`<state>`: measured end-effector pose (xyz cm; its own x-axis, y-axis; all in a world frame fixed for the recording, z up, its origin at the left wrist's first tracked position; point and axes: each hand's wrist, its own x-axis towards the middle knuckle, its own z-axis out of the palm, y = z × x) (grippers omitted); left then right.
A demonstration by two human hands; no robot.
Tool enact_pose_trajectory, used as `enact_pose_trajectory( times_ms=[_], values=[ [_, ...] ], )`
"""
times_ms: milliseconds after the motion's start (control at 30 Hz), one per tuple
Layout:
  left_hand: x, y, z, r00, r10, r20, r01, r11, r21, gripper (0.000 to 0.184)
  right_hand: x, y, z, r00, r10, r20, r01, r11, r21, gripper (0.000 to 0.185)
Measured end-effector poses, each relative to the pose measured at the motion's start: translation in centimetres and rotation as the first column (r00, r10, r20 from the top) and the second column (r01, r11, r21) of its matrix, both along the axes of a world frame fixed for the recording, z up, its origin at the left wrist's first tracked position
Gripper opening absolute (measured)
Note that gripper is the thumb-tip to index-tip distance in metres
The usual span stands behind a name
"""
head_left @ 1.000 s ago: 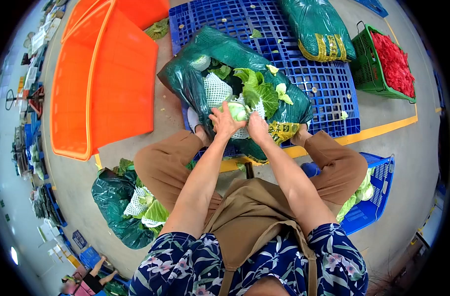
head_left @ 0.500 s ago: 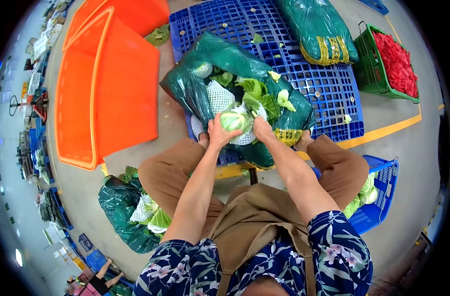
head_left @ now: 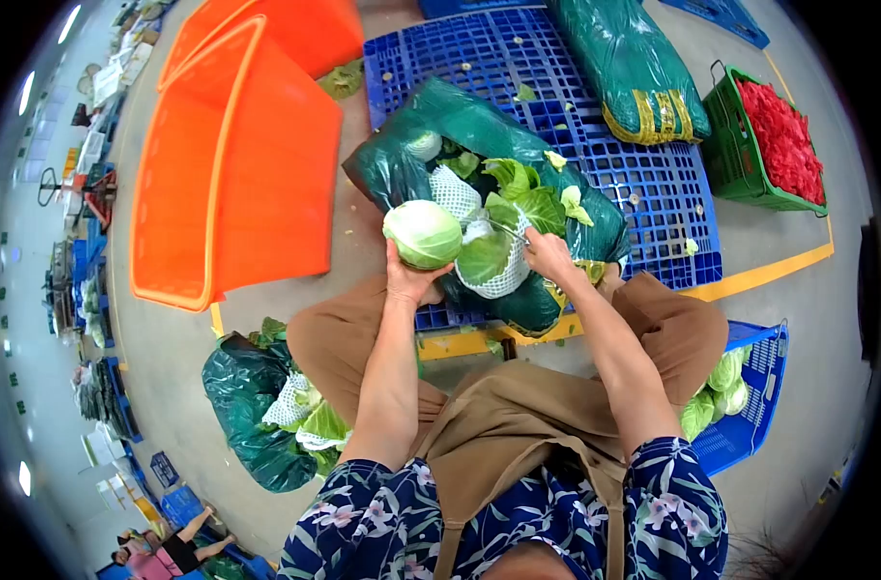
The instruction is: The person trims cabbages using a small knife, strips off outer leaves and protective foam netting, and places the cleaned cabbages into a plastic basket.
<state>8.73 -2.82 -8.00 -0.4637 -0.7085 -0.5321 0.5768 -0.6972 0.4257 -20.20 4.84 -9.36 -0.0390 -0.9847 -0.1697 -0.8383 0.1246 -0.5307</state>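
Observation:
My left hand (head_left: 409,280) holds up a trimmed, pale green cabbage (head_left: 423,235), fingers curled under and around it. My right hand (head_left: 548,257) is closed on a knife (head_left: 508,230), whose thin blade points left over the open bag; its handle is hidden in the fist. Just below the blade lie a loose green leaf (head_left: 483,259) and white foam netting (head_left: 511,275). The torn green plastic bag (head_left: 431,111) holds more netted cabbages and outer leaves, and rests on a blue pallet (head_left: 653,179).
Orange bins (head_left: 276,174) stand at the left. A full green bag (head_left: 629,72) lies on the pallet, near a green crate (head_left: 725,145) of red material. A blue basket (head_left: 764,401) with cabbages is at my right, another green bag (head_left: 242,416) at my left.
The cabbage has come up and left out of the netting in my left hand. My right hand has moved right, away from it, and the knife blade now shows.

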Motion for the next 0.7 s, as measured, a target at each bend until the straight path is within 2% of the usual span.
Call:
enact_pose_trajectory(
  times_ms=[33,67,100,133,167,200,233,267,300,333,433,467,500,533,567,600,633,700],
  values=[
    [-0.2,0.2,1.3,0.994,0.074,-0.081,-0.074,0.997,0.008,0.084,0.3,-0.2,1.1,0.988,-0.082,0.13,0.091,0.994,-0.063,0.023],
    [-0.6,0.5,2.5,0.99,0.128,-0.054,-0.129,0.992,-0.018,0.088,0.7,-0.3,2.2,0.953,-0.152,0.263,0.187,0.976,-0.112,0.025],
    [-0.9,0.6,3.1,0.97,0.095,-0.223,-0.105,0.994,-0.035,0.089,1.0,-0.5,3.3,0.895,-0.208,0.395,0.285,0.947,-0.146,0.028],
    [-1.2,0.8,3.7,0.921,0.052,-0.386,-0.079,0.995,-0.055,0.09,1.3,-0.9,4.9,0.869,-0.252,0.426,0.338,0.931,-0.14,0.033],
    [-1.7,1.1,4.0,0.863,0.018,-0.504,-0.056,0.996,-0.062,0.089,1.5,-0.8,6.6,0.795,-0.27,0.543,0.33,0.944,-0.015,0.034],
    [-2.1,1.4,4.3,0.792,-0.022,-0.61,-0.026,0.997,-0.071,0.088,1.5,-0.6,9.2,0.704,-0.299,0.644,0.305,0.947,0.106,0.035],
    [-2.5,1.4,5.2,0.762,-0.074,-0.643,0.048,0.997,-0.058,0.086,1.6,-0.3,11.4,0.597,-0.338,0.727,0.264,0.939,0.22,0.037],
    [-3.0,1.5,5.9,0.726,-0.125,-0.676,0.129,0.991,-0.045,0.084,1.6,0.1,12.8,0.529,-0.241,0.814,0.235,0.963,0.132,0.039],
    [-3.8,1.8,6.8,0.684,-0.173,-0.708,0.215,0.976,-0.03,0.083,1.7,0.6,13.9,0.316,-0.2,0.928,0.242,0.962,0.125,0.044],
    [-4.8,2.5,8.6,0.629,-0.223,-0.745,0.26,0.963,-0.068,0.08,1.7,1.2,15.9,0.222,-0.181,0.958,0.234,0.964,0.127,0.046],
    [-9.5,4.1,14.8,0.869,-0.323,-0.375,0.253,0.941,-0.223,0.086,0.0,3.7,20.7,-0.004,-0.057,0.998,0.15,0.987,0.057,0.05],
    [-11.1,5.5,17.8,0.906,-0.359,-0.225,0.302,0.92,-0.25,0.09,-1.1,4.7,21.0,0.1,0.019,0.995,0.19,0.981,-0.038,0.051],
    [-12.5,5.5,18.6,0.88,-0.474,-0.004,0.453,0.843,-0.289,0.095,-2.6,5.9,21.2,0.216,0.069,0.974,0.232,0.965,-0.12,0.051],
    [-13.9,6.1,21.6,0.789,-0.594,0.153,0.61,0.731,-0.305,0.1,-4.6,7.8,21.9,-0.023,0.063,0.998,0.268,0.962,-0.055,0.052],
    [-15.3,6.3,23.3,0.605,-0.748,0.271,0.771,0.466,-0.434,0.105,-6.3,10.2,22.8,-0.261,0.088,0.961,0.295,0.956,-0.008,0.053],
    [-17.4,7.8,25.6,0.55,-0.756,0.355,0.798,0.35,-0.49,0.106,-7.1,12.6,23.6,-0.291,0.2,0.935,0.463,0.885,-0.046,0.054],
    [-19.0,8.8,26.6,0.466,-0.798,0.382,0.811,0.213,-0.544,0.107,-8.8,15.3,22.0,-0.35,0.26,0.9,0.574,0.819,-0.013,0.052],
    [-21.8,10.9,28.9,0.344,-0.814,0.468,0.804,-0.002,-0.594,0.104,-11.8,20.9,19.9,-0.41,0.395,0.823,0.686,0.727,-0.007,0.052]
  ],
)
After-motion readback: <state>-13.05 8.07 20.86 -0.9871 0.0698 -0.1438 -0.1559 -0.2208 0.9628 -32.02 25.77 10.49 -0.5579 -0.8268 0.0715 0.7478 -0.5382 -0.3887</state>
